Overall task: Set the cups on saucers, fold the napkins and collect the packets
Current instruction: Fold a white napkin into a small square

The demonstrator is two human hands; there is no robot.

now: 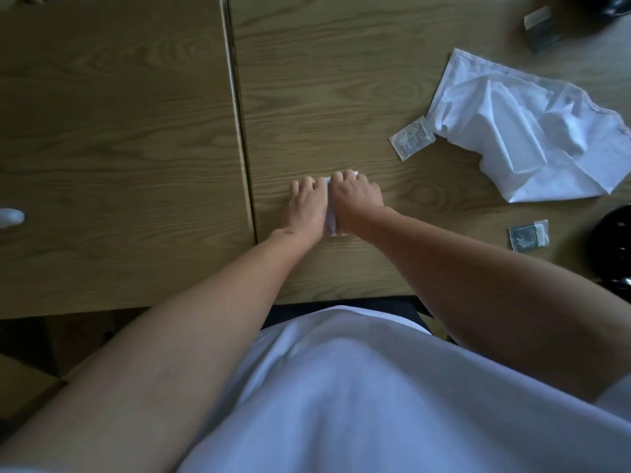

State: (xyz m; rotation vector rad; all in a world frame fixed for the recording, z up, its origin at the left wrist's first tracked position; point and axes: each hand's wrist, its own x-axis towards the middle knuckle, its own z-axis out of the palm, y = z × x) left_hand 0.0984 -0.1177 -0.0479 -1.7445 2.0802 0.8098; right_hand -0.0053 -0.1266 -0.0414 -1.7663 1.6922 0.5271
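My left hand (306, 206) and my right hand (355, 199) lie side by side on a small folded white napkin (331, 224), pressing it flat on the wooden table (324, 97). Only slivers of that napkin show between and past the hands. A second white napkin (526, 131) lies crumpled and unfolded to the right. A white packet (412, 139) rests at its left corner. A dark green packet (527, 234) lies near the right edge. Another dark packet (543, 30) sits at the top right.
A second table (112, 131) butts against the left side, with a seam between the two. Black rounded crockery (614, 227) shows at the right edge and more (611, 8) in the top right corner. A white object (10, 216) sits at the far left.
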